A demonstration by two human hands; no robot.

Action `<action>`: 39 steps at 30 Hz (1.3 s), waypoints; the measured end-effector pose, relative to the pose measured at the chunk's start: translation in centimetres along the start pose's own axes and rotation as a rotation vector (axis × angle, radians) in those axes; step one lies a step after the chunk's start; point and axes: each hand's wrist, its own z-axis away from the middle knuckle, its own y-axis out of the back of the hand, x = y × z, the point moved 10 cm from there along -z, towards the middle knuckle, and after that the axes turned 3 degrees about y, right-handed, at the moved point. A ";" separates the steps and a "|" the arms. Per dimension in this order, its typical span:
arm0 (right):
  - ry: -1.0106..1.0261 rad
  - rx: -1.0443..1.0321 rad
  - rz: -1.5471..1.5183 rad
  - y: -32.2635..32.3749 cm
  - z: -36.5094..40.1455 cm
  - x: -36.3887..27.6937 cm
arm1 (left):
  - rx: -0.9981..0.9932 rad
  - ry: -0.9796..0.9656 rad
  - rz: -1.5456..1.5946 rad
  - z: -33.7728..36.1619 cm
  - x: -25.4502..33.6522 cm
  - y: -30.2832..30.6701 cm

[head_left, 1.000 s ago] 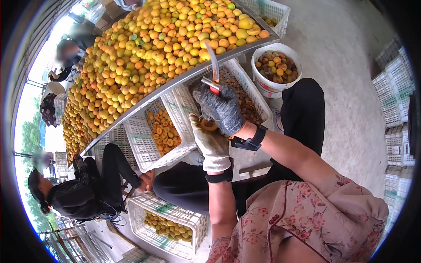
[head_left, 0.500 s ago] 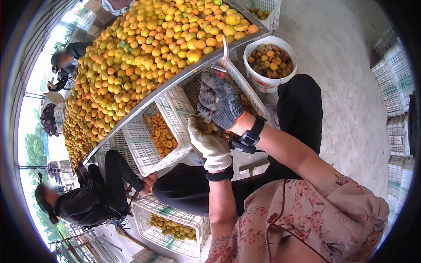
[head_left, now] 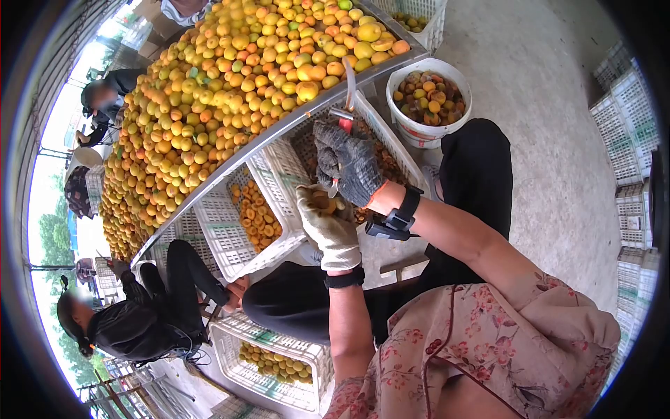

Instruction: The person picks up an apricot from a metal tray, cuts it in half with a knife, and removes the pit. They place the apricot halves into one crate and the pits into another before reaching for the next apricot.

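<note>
My left hand [head_left: 329, 227], in a cream glove, is closed round an apricot [head_left: 323, 202] below the table's edge. Just above it is my right hand [head_left: 349, 160], in a dark grey glove, wrapped round a tool with a red handle [head_left: 345, 123] and a curved pale blade [head_left: 350, 80] pointing up. A small metal tip shows under the right fist, close to the apricot. Beneath my hands stands a crate [head_left: 391, 136] with dark pieces in it. To the left, a white crate [head_left: 234, 262] holds halved apricots [head_left: 258, 216].
A metal-edged table [head_left: 230, 164] carries a large heap of apricots [head_left: 209, 91]. A white bucket [head_left: 463, 122] of fruit stands at its right corner. Another crate [head_left: 321, 380] with fruit is at the bottom. Two people sit at the left. Stacked crates [head_left: 628, 112] line the right side.
My left hand has shifted slightly left and turned, showing more of the apricot. My right hand and its tool have tilted a little left. The lower-left person's hand has moved left.
</note>
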 end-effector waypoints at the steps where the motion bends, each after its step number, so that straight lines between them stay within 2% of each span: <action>1: 0.068 -0.045 0.005 -0.6 0.3 -1.1 | -0.148 -0.051 0.000 -0.3 0.5 -0.5; 2: 0.133 -0.092 0.011 -1.3 0.6 -2.1 | -0.294 -0.103 0.000 -0.1 1.2 -1.5; 4: 0.138 -0.070 -0.010 -1.4 0.8 -2.3 | -0.298 -0.090 -0.020 -0.4 1.1 -1.0; 6: 0.110 -0.075 -0.079 -1.6 0.8 -1.8 | -0.172 -0.052 0.023 0.1 1.0 -0.7; 7: 0.128 -0.043 -0.058 -1.4 1.2 -1.6 | -0.176 -0.054 0.023 0.7 1.1 -1.4; 9: 0.146 -0.027 -0.044 -1.6 1.7 -1.3 | -0.061 -0.164 -0.038 2.2 2.6 -1.7; 14: 0.190 -0.059 0.082 -1.6 2.7 -0.7 | -0.028 -0.339 -0.179 2.3 3.3 -0.5; 15: 0.337 -0.036 0.177 -2.1 3.4 -1.8 | -0.046 -0.390 -0.194 2.3 3.6 -0.4; 18: 0.341 -0.076 0.179 -1.9 3.6 -0.6 | 0.038 -0.409 -0.199 3.0 3.4 0.2; 20: 0.405 -0.063 0.189 -1.7 3.7 -0.8 | 0.008 -0.451 -0.237 2.4 3.2 1.2; 22: 0.356 -0.074 0.112 -1.6 3.3 -0.4 | -0.019 -0.884 -0.733 4.3 5.1 -0.5; 23: 0.354 -0.045 0.169 -1.6 3.4 -0.5 | -0.016 -0.883 -0.732 4.5 5.2 -0.5; 25: 0.389 -0.046 0.217 -1.9 3.7 -0.9 | -0.074 -0.732 -0.612 3.8 4.5 -0.4; 27: 0.423 -0.044 0.266 -1.8 4.0 -0.9 | -0.117 -0.724 -0.613 3.8 4.6 -0.7; 29: 0.640 -0.068 0.616 -3.1 5.1 -1.9 | -0.157 -0.721 -0.609 3.7 5.0 -1.2; 30: 0.637 -0.073 0.618 -3.2 5.0 -1.9 | -0.227 -0.518 -0.385 2.6 4.2 -0.9; 32: 1.021 -0.142 0.851 -5.9 7.4 -3.8 | -0.356 -0.119 0.066 1.3 2.1 -1.5; 33: 0.751 -0.030 0.864 -3.0 4.5 -1.9 | -0.311 -0.282 -0.249 1.4 3.3 -1.6; 34: 0.750 -0.038 0.865 -2.6 4.0 -1.6 | -0.308 -0.289 -0.245 1.3 3.6 -2.0; 36: 0.451 -0.079 0.281 -2.5 2.3 -0.9 | -0.247 -0.085 0.099 0.7 2.6 -1.9; 39: 0.432 -0.087 0.265 -2.8 2.0 -1.3 | -0.289 -0.057 0.097 0.4 2.4 -2.7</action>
